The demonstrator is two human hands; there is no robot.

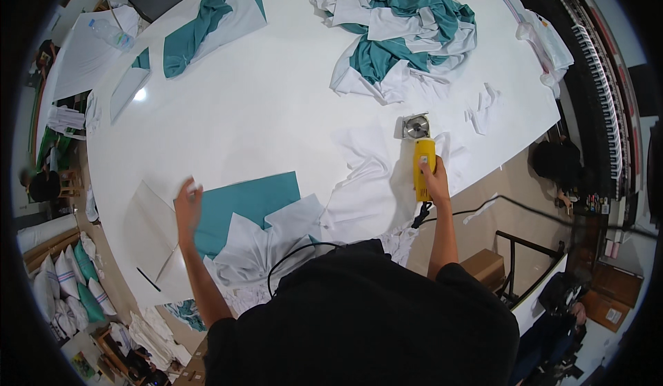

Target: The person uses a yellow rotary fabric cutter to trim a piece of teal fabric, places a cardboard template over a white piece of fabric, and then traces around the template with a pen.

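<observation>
My right hand (437, 181) grips a yellow handheld electric rotary cutter (424, 150) by its body. Its round metal blade points away from me over the white table, and a black cord trails from its near end. White fabric (364, 172) lies creased to the left of the cutter. My left hand (188, 206) is at the left edge of a teal fabric piece (242, 198), its fingers blurred. A small pale patch shows at those fingertips, too unclear to name. Grey-white fabric (259, 248) is folded over the near part of the teal piece.
A teal and white fabric heap (407, 34) covers the far right of the table (276, 120). Folded teal-white pieces (214, 27) lie far left. Beside my left arm are a pale flat sheet (143, 227) and a dark pen-like stick (148, 280). The cord (525, 208) runs off right.
</observation>
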